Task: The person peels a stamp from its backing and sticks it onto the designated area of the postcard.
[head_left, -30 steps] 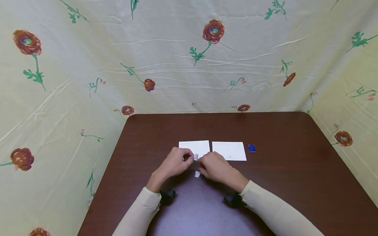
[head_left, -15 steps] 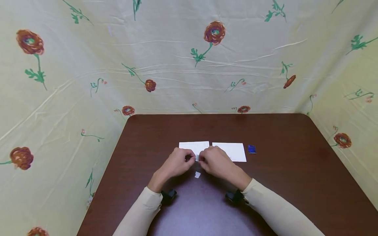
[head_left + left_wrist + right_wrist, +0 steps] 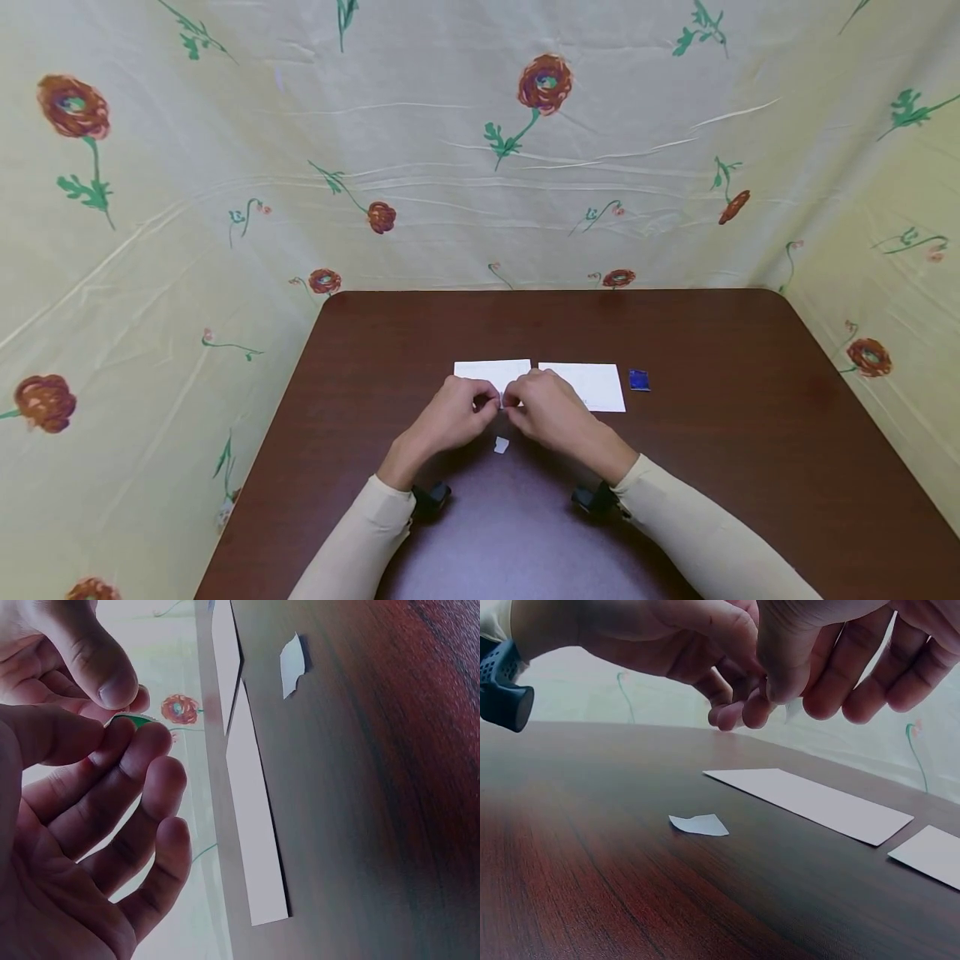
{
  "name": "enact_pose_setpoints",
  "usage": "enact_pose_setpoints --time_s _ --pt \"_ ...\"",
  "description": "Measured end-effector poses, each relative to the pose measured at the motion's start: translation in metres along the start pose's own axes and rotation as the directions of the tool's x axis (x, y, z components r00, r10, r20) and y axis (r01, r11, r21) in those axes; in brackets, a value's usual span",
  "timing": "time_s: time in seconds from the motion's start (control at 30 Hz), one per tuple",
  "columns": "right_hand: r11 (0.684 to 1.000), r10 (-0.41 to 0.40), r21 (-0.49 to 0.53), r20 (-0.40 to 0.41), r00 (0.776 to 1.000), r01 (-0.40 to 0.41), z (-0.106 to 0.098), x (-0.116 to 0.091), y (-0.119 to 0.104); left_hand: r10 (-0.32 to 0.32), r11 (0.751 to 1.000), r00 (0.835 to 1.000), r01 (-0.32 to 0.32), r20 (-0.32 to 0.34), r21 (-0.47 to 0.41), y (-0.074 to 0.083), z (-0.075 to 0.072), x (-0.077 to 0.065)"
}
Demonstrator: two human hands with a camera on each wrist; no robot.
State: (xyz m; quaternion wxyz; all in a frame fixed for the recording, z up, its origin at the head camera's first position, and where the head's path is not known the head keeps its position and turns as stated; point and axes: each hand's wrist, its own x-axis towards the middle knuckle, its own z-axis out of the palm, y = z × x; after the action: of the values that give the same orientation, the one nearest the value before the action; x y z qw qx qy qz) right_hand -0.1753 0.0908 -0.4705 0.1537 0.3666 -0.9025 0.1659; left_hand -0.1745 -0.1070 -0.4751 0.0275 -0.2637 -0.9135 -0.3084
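My left hand and right hand meet over the near edge of the left white card. Between their fingertips is a small stamp-like piece of paper, green with a pale edge. Left thumb and forefinger pinch it, the other left fingers loosely bent. From the opposite side the right thumb and fingers pinch it too, and a pale bit shows beside the right thumb in the right wrist view. Fingers hide most of the piece. A torn white paper scrap lies on the table below the hands.
A second white card lies to the right of the first, with a narrow gap between them. Farther right is a small blue square packet. The brown table meets a flowered cloth at the back and sides.
The right hand has shifted slightly up, and the fingertips of both hands have come closer together. The pale piece, visible between them earlier, is now mostly covered. Cards, packet and scrap stay put.
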Motion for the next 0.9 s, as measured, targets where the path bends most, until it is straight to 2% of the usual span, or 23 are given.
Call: enact_pose_setpoints --time_s 0.27,0.5,0.67,0.9 --pt "1.0 -0.003 0.012 -0.02 1.0 0.003 0.001 -0.0001 0.0019 0.015 0.999 1.0 -0.014 0.014 -0.03 -0.0026 -0.0007 -0.0003" --pt "0.999 0.015 0.038 -0.03 0.999 -0.014 0.0022 0.0011 0.0028 0.036 0.998 0.999 -0.036 -0.006 -0.058 -0.0044 -0.0003 -0.001" --pt "0.998 0.033 0.047 -0.028 0.999 -0.031 0.0002 0.0012 0.0027 0.008 0.998 0.999 -0.01 -0.033 -0.057 -0.0056 -0.0001 -0.0019" --pt "0.996 0.06 0.066 -0.008 0.998 -0.059 -0.0037 0.002 0.0019 -0.034 0.998 0.993 0.028 -0.109 -0.058 -0.0061 -0.0015 -0.0003"
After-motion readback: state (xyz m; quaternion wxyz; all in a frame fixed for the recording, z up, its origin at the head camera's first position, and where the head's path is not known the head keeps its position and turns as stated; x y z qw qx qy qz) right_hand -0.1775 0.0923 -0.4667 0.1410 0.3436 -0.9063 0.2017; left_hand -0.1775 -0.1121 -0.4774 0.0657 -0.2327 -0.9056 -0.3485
